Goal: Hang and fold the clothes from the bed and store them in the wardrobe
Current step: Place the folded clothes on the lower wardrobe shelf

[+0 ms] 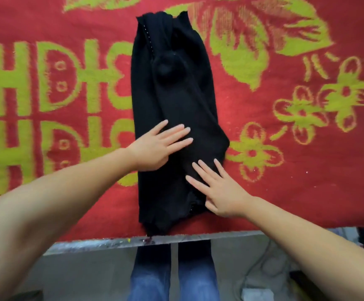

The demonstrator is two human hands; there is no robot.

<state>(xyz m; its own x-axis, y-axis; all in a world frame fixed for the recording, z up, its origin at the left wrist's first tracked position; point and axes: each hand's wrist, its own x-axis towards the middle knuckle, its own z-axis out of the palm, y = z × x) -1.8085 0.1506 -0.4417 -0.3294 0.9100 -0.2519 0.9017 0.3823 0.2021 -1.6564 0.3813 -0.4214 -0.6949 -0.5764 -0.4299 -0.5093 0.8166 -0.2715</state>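
The left hand [155, 148] lies flat on the black garment [172, 109], its fingers [176, 133] straight and spread, pressing the cloth's middle from the left edge. The garment is folded into a long narrow strip on the red blanket [68, 29] with yellow-green patterns that covers the bed; it runs away from the fingers towards the far side and back towards the near edge. Just right of and nearer than the left fingers, the right hand [220, 192] rests flat on the strip's lower right part, fingers straight and slightly apart, holding nothing. Below the bed edge, blue jeans [174, 279] show.
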